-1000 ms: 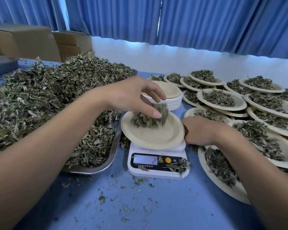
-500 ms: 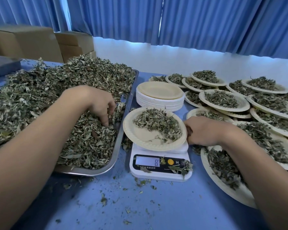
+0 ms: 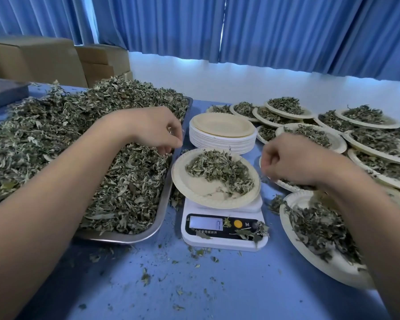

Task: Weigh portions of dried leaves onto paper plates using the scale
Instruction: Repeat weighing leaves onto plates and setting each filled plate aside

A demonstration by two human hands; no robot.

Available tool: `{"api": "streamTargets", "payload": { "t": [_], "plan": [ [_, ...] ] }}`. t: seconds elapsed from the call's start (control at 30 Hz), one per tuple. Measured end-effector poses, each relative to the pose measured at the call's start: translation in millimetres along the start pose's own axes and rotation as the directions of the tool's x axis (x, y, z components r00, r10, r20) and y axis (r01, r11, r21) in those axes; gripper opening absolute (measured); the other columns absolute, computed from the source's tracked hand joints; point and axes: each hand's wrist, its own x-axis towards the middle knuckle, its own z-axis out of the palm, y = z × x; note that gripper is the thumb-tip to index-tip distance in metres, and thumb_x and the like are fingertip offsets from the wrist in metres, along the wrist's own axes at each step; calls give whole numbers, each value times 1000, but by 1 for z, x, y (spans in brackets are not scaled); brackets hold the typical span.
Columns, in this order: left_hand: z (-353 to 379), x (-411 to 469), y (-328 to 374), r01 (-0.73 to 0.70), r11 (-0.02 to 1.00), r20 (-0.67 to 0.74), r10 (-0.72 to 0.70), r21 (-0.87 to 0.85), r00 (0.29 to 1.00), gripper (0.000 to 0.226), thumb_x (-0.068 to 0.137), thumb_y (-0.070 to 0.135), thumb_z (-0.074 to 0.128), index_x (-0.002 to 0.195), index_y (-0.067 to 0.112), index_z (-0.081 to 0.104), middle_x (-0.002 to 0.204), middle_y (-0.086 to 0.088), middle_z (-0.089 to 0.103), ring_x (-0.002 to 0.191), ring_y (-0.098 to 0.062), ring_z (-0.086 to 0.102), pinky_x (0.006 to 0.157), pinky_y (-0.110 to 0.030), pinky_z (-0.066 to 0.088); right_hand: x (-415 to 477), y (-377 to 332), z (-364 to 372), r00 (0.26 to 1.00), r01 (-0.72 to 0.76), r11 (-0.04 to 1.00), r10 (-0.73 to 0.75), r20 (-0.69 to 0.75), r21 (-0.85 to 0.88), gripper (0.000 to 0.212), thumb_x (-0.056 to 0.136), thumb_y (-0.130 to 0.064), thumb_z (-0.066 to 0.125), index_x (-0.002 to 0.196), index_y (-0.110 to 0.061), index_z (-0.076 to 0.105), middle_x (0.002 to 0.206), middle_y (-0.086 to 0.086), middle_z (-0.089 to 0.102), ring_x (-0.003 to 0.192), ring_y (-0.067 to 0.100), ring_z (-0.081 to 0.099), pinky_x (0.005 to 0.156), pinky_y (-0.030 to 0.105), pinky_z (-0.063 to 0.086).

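Your left hand [image 3: 156, 130] pinched dried leaves [image 3: 56, 146] in the tray [image 3: 125, 237], just left of the loaded paper plate [image 3: 199, 188] on the scale [image 3: 224, 243]. Your right hand [image 3: 286, 160] hovered, fisted, just right of that plate.

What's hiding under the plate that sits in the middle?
A white scale. The plate covers its weighing top, so only the front with the screen and yellow button shows.

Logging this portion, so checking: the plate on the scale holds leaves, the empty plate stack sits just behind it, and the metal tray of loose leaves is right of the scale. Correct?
No. The head view shows the metal tray of loose leaves left of the scale, not right. The plate holding leaves and the empty plate stack behind it are as you said.
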Motion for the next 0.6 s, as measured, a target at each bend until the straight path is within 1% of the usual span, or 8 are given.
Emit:
{"api": "streamTargets", "payload": {
  "t": [0.03, 0.1, 0.23, 0.33, 0.43, 0.5, 0.57, 0.6],
  "plan": [
    [1, -1, 3, -8, 1000, 32, 8, -6, 999, 10, 97, 28, 64, 92, 23, 72, 72, 6, 75, 66, -7, 73, 64, -26, 47, -1, -6, -6, 996, 43, 999, -41, -77, 25, 18, 85, -5, 70, 71, -16, 71, 57, -6, 70, 51, -1, 60, 52, 23, 43],
    [3, -1, 7, -4, 1000, 75, 3, 19, 997, 15, 99, 30, 62, 92, 21, 71, 72, 5, 76, 64, -9, 73, 65, -27, 46, -1, -23, -14, 979, 139, 986, -124, -160, 89, 15, 84, -16, 79, 72, -19, 70, 58, -6, 69, 50, -2, 61, 54, 22, 41],
    [6, 0, 8, 19, 1000, 94, -19, -4, 995, 20, 101, 26, 59, 91, 13, 72, 69, -1, 75, 59, -13, 70, 66, -26, 47, 2, -59, -19, 974, 212, 971, -202, -100, 107, 25, 75, -43, 88, 82, -24, 72, 79, -10, 66, 69, 6, 62, 57, 25, 39],
    [7, -1, 7, -4, 999, 61, 6, -42, 998, 20, 100, 22, 61, 89, 10, 72, 68, -3, 74, 55, -12, 67, 63, -25, 47, 7, -72, -15, 977, 211, 977, -209, -46, 42, 32, 73, -50, 86, 88, -25, 72, 86, -13, 62, 72, 4, 57, 62, 26, 40],
    [9, -2, 16, -150, 985, -117, 140, -85, 983, 14, 95, 25, 68, 89, 14, 75, 66, -1, 71, 54, -8, 61, 59, -22, 45, 10, -70, -15, 984, 174, 983, -172, -45, 51, 25, 81, -48, 82, 83, -25, 72, 76, -7, 72, 64, 7, 67, 59, 25, 43],
    [10, -5, 29, -271, 957, -173, 252, -101, 952, 15, 91, 37, 72, 93, 22, 76, 72, 7, 69, 58, 0, 57, 58, -17, 42, 12, -62, -21, 989, 141, 990, -139, -57, 30, 17, 86, -36, 79, 79, -22, 73, 70, -3, 74, 59, 5, 70, 55, 24, 45],
    [11, -6, 39, -286, 954, -189, 266, -89, 945, 23, 89, 48, 71, 97, 27, 75, 82, 10, 70, 67, 3, 59, 62, -18, 43, 14, -51, -29, 993, 101, 995, -101, -68, -5, 13, 90, -21, 73, 76, -19, 74, 67, -2, 75, 61, 8, 71, 60, 28, 53],
    [11, -6, 41, -253, 967, -218, 240, -37, 946, 26, 90, 51, 68, 99, 27, 75, 86, 10, 70, 75, -1, 62, 67, -21, 45, 14, -44, -33, 995, 77, 997, -78, -62, -12, 15, 90, -17, 71, 75, -18, 74, 65, -2, 75, 62, 9, 72, 66, 31, 57]
  ]
}}
